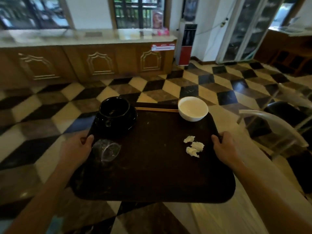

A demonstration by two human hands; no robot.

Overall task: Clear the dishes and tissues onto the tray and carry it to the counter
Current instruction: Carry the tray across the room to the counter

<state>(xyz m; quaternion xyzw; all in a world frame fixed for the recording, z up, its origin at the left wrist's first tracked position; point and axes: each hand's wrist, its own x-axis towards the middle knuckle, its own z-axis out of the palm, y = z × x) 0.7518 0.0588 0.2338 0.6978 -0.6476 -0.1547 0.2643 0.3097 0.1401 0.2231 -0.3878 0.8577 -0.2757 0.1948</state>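
Note:
A dark brown tray [152,166] is held in the air over the floor. My left hand [76,146] grips its left rim and my right hand [225,147] grips its right rim. At the tray's far left a black pot [114,112] stands on a black saucer. A white bowl [193,108] sits at the far right corner, with wooden chopsticks [156,109] lying along the far edge between them. A clear plastic cup [106,149] lies on its side near my left hand. Three crumpled white tissues [193,146] lie near my right hand.
A long wooden counter [87,40] with a pale stone top runs across the room ahead. Checkered floor tiles [168,86] lie between me and it. A chair [273,125] with a curved pale back stands at the right. A red and black water dispenser [186,44] is at the counter's right end.

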